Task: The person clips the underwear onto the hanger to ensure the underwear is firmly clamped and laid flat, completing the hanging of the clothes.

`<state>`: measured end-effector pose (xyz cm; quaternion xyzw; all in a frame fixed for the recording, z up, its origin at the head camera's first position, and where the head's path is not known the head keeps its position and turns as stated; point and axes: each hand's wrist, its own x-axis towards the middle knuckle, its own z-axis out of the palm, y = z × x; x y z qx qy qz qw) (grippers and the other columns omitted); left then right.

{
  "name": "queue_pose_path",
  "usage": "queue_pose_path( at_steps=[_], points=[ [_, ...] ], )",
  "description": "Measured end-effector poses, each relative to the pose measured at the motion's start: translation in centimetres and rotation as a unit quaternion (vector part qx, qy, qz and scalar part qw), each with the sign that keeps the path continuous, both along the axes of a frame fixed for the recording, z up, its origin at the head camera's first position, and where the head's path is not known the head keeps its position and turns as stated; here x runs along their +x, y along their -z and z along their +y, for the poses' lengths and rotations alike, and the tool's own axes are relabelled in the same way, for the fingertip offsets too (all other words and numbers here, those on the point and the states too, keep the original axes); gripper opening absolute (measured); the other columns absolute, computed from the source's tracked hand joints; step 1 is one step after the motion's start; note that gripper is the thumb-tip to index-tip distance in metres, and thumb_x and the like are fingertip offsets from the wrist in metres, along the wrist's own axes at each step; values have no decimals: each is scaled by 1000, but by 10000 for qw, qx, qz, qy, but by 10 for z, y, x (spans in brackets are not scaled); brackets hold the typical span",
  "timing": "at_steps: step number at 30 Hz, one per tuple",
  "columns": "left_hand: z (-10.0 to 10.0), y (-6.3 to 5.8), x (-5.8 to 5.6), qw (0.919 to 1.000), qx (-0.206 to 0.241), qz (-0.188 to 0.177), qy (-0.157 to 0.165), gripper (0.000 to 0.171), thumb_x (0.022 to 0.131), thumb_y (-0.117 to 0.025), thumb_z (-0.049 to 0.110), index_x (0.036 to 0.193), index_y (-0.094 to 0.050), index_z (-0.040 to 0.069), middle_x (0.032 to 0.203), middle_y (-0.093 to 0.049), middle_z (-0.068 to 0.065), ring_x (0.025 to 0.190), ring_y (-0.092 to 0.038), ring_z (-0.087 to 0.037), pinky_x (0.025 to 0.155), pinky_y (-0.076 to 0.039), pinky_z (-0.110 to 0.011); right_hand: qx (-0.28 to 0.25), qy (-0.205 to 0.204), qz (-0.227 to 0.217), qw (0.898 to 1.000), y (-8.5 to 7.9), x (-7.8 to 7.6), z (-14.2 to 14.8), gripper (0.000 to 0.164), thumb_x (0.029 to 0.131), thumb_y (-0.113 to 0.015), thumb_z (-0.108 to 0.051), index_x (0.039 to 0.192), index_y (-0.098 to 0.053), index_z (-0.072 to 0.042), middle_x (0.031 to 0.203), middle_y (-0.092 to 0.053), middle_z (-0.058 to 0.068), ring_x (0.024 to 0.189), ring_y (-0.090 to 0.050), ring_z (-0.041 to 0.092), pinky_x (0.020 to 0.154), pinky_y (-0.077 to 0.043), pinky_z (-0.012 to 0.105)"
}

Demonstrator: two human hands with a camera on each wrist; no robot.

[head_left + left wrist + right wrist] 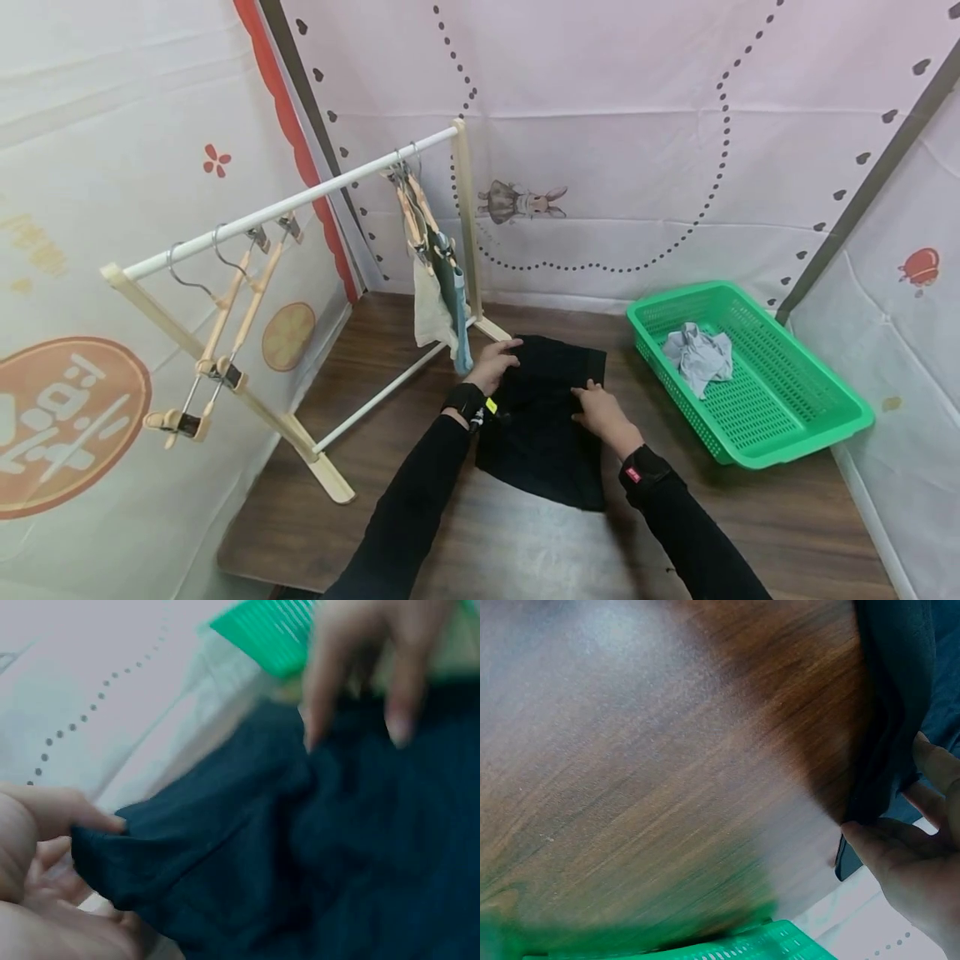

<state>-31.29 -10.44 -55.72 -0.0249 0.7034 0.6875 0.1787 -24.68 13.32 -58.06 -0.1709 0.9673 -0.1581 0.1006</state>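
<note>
Both arms were extended from the near side, the left hand pinched, the right hand slightly spread.

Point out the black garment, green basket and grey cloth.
Black garment (546, 421), head view: middle of the fabric.
Green basket (783, 408), head view: bare mesh bottom.
Grey cloth (701, 357), head view: crumpled middle.

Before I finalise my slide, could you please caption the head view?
Left grip and right grip touch a black garment lying between a clothes rack and a green basket.
</note>
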Motion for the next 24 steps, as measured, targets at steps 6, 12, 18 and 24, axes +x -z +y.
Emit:
queue_pose_path(
  at_steps=[6,12,18,24],
  points=[
    [-18,46,-24,9716,-1563,1689,558,62,96,-66,6,154,-44,12,162,-37,-9,138,-46,-28,99,-47,-38,45,-108,155,9998,-1,-7,2,53,93,-74,-13,138,-56,7,144,-40,44,134,-43,56,106,-44,58],
    [-19,23,15,9260,-3009,1731,1485,80,93,-74,11,161,-30,14,169,-7,-14,153,-15,-41,111,-40,-56,88,-97,87,9999,-2,-9,-2,53,94,-73,-13,139,-55,7,145,-38,44,134,-41,57,107,-43,60],
    [-38,-2,81,8818,-3527,2860,1272,59,97,-68,8,152,-45,8,160,-34,-18,142,-37,-40,108,-44,-53,-61,-26,15,10000,0,-5,-10,53,95,-72,-12,141,-54,6,148,-36,43,137,-38,56,108,-42,59],
    [-93,-33,167,8686,-2317,4052,-1661,30,94,-61,-10,120,-69,2,117,-70,-11,106,-67,-22,93,-53,-24,-179,11,19,9998,3,3,-9,53,95,-72,-12,142,-53,6,150,-34,42,139,-36,56,108,-42,60]
  ],
)
